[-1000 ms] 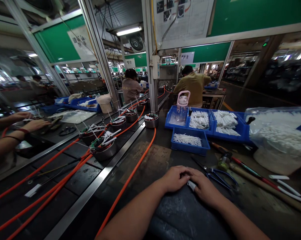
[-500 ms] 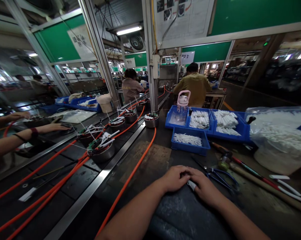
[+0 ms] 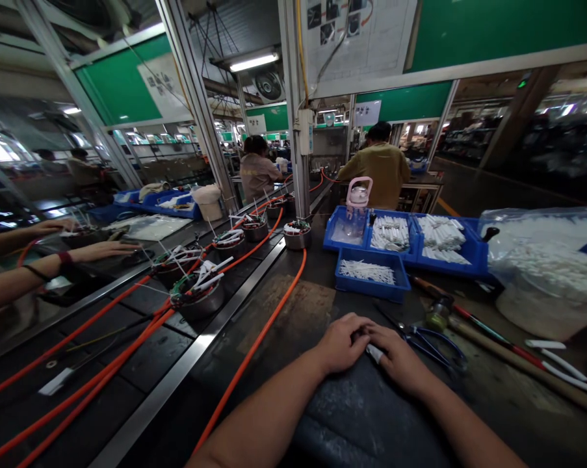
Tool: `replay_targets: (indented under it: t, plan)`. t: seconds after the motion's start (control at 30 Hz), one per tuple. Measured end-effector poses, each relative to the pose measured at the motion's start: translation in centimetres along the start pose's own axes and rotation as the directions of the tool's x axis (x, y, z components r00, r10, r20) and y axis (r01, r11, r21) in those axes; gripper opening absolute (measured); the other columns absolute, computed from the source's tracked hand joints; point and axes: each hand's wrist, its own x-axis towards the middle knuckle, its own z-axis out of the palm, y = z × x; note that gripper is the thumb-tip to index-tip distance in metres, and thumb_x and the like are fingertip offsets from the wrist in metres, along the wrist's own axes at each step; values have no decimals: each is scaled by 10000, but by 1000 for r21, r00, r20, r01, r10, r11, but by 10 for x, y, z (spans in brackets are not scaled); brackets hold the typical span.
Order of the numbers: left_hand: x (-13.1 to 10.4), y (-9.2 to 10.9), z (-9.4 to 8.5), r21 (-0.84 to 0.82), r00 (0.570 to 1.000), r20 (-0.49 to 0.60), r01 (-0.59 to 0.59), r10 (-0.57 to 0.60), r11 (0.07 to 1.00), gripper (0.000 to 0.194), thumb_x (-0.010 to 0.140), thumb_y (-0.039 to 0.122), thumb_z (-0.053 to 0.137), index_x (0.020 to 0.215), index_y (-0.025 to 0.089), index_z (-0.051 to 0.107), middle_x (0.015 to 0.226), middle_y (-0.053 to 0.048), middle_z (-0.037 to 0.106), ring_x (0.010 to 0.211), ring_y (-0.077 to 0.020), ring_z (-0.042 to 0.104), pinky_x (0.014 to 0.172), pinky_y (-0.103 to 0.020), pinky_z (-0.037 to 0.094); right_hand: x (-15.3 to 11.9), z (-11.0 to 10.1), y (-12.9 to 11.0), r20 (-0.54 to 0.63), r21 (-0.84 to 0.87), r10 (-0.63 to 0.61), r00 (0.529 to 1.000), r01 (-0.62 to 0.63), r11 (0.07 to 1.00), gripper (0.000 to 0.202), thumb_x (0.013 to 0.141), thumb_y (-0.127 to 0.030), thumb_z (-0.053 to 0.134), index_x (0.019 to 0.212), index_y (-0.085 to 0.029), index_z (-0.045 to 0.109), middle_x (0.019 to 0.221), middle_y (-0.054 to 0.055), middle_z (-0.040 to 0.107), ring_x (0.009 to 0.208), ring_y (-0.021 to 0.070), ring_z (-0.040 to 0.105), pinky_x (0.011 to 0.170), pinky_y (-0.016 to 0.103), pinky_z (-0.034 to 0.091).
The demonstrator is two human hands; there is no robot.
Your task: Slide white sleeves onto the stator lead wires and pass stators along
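My left hand (image 3: 344,343) and my right hand (image 3: 395,354) rest together on the dark worktop (image 3: 342,416), fingers curled and meeting at the tips. A white wrap (image 3: 374,353) shows on a digit of my right hand. What lies between the fingers, if anything, is hidden. Blue-handled scissors (image 3: 437,348) lie just right of my right hand. Beyond my hands sits a small blue tray (image 3: 371,289) of thin white sticks. To the left, a round metal part (image 3: 297,239) with wires on top stands at the end of an orange hose (image 3: 259,338).
Blue bins (image 3: 415,253) hold white tubes and a pink-handled bottle (image 3: 357,208). A plastic-lined tub (image 3: 541,286) and long-handled tools (image 3: 508,348) are at right. More wired metal parts (image 3: 200,302) line the conveyor. A co-worker's hands (image 3: 98,250) are at left; two people sit ahead.
The camera view has shifted slightly. My hands remain together in nearly the same place, a little higher in the view. The co-worker's hands at left have barely moved.
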Motion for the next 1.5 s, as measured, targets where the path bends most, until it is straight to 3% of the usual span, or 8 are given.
replay_targets:
  t: [0.1,0.23,0.53,0.77,1.07,1.17,1.4,1.5]
  plan:
    - [0,7,-13,115,957,-289,21,13,993,331,811,179,498,1140,207,522,987,-44,580,839,-133,556,807,-260,456,-2,0,2,-26,52,27,999,-25,998,391,783,-138,442,1117,-219,628,1233,69,555,1203,224,440,1033,445,314]
    - [9,-3,-64,237,808,-584,263,-80,935,361,885,194,384,1246,183,397,1092,-84,538,999,-156,525,912,-303,418,-5,0,3,-36,76,36,999,-34,997,333,821,-198,443,1088,-204,642,1212,83,569,1195,226,451,1023,453,334]
    - [-19,-103,-215,402,600,-681,785,-420,472,329,871,313,526,1151,143,506,1161,-92,527,1010,-214,544,848,-425,474,-5,2,2,-58,83,46,997,-41,996,320,818,-235,444,1051,-198,660,1197,88,580,1177,242,470,1021,476,339]
    - [-50,-136,-238,557,627,-606,774,-490,301,344,872,312,526,1175,154,495,1207,-93,504,1051,-224,525,876,-445,458,-7,0,2,-70,146,74,995,-63,987,316,818,-253,448,1049,-211,659,1183,86,587,1162,236,484,1017,459,352]
    - [-62,-153,-261,367,288,-721,930,-630,5,328,876,319,519,1153,145,506,1159,-90,530,1000,-209,550,836,-419,482,-5,-1,1,-60,154,56,997,-46,987,307,830,-219,448,1058,-213,654,1176,80,593,1153,227,485,1004,443,360]
    - [-62,-148,-266,344,311,-664,935,-680,92,319,876,316,520,1144,144,510,1139,-86,539,979,-202,559,818,-405,491,-3,-3,-1,-70,161,68,995,-56,985,311,814,-197,450,1043,-217,659,1175,74,593,1140,225,493,1001,438,363]
    - [-38,-117,-274,271,601,-596,775,-533,571,324,917,373,410,1035,117,570,909,-43,615,827,-158,596,753,-315,496,6,-3,1,-74,114,56,996,-47,992,299,803,-192,445,1000,-224,667,1105,74,623,1055,233,537,957,433,390]
    - [-11,-102,-281,199,612,-685,680,-396,706,493,949,393,159,1182,101,480,886,-51,630,789,-131,596,725,-255,479,6,-1,3,-76,112,49,996,-40,993,303,805,-196,443,1014,-224,661,1112,71,618,1060,228,535,960,423,389]
